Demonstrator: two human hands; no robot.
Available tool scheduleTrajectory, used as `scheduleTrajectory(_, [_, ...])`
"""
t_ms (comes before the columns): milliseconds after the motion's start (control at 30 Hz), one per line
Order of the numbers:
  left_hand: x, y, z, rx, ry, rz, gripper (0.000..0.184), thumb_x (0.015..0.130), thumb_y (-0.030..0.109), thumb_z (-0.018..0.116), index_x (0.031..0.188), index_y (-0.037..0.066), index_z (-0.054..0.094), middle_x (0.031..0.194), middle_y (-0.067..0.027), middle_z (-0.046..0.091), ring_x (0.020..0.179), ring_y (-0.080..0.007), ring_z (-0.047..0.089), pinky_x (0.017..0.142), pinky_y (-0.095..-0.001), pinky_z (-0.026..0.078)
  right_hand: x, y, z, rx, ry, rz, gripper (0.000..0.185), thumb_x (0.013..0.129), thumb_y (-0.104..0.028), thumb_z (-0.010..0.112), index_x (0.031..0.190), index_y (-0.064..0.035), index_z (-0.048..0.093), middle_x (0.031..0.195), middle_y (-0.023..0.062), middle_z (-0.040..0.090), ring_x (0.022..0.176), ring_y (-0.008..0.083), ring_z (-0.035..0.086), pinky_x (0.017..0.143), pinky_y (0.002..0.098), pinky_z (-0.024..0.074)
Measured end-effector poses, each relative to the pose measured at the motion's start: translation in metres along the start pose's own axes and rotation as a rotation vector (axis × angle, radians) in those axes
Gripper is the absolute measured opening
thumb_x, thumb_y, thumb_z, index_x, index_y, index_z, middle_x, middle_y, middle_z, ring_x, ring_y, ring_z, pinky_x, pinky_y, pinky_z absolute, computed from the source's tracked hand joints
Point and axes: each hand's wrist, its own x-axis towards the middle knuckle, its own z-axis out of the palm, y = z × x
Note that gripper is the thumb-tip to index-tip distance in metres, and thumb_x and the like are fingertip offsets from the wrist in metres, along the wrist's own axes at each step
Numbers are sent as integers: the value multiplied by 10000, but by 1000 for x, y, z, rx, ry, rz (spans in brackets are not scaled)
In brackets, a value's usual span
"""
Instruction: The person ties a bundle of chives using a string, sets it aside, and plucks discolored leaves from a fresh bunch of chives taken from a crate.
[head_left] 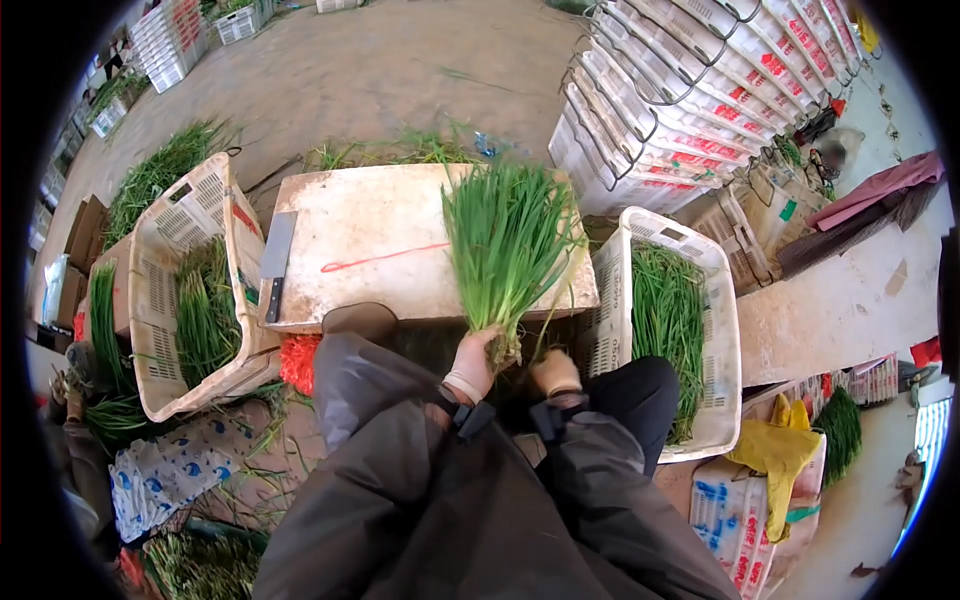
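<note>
My left hand (472, 365), in a pale glove, is closed around the root end of a bunch of garlic chives (508, 235). The green leaves fan out over the far right part of a stained white board (365, 220). Just right of the roots is my right hand (555, 373), its gloved fingers curled; a few thin stalks show above it, but what it grips is hidden. A knife (275, 265) with a black handle lies along the board's left edge. Across the middle of the board runs a thin red tie (385, 258).
White crates holding chives stand on both sides: a left crate (150, 270) and a right crate (728, 370). Tall stacked crates (690, 100) rise at the back right. A yellow cloth (775, 455) hangs over a box at lower right. Another person's arm (75, 400) shows at far left.
</note>
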Motion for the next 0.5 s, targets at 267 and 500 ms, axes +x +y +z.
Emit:
scheduleTrajectory(267, [25,-14,-24,328,15,335,375,891,27,702,1247,-24,599,1088,-108,718,952,-234,701,845,-335,566,17,-12,-39,329,276,-279,494,946,-379,689,1206,40,654,1054,230,735,936,350,723,804,448,568])
scheduleTrajectory(500, [5,-15,4,1244,338,409,537,816,306,754,1284,144,548,1155,-216,690,1066,-441,653,882,-487,540,4,-59,-32,396,149,-403,921,829,-540,755,1468,42,437,1159,322,683,1113,443,666,951,446,528])
